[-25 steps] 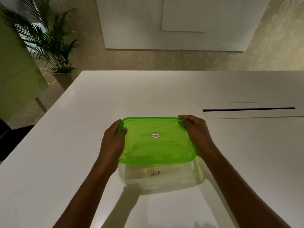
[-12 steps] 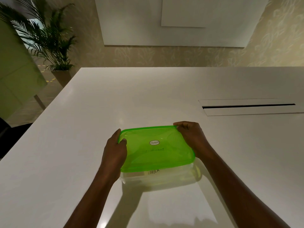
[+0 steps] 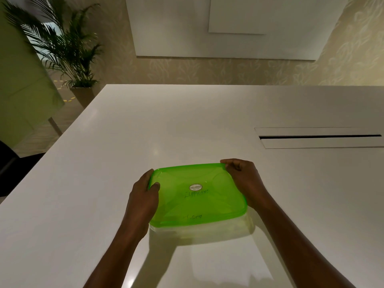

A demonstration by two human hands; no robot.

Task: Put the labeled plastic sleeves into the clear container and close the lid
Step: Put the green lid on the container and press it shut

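- Green lid point(image 3: 197, 196) lies on the clear container point(image 3: 207, 231), near the front middle of the white table point(image 3: 207, 121).
- Left hand point(image 3: 143, 196) grips the lid's left edge, thumb on top.
- Right hand point(image 3: 243, 179) pinches the far right corner, fingers curled.
- Handwritten words "ELEPHANT" and "TIGER" on the sleeves point(image 3: 196, 193) inside show through the see-through lid, below an oval sticker point(image 3: 195, 187).

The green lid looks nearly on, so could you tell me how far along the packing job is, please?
Done: labelled sleeves already lie inside the clear container; handwriting reading ELEPHANT shows through the lid. In hand: the left hand and right hand grip the lid's opposite edges, and it rests on the container. Left: pressing the edges down; whether it has snapped shut cannot be told.
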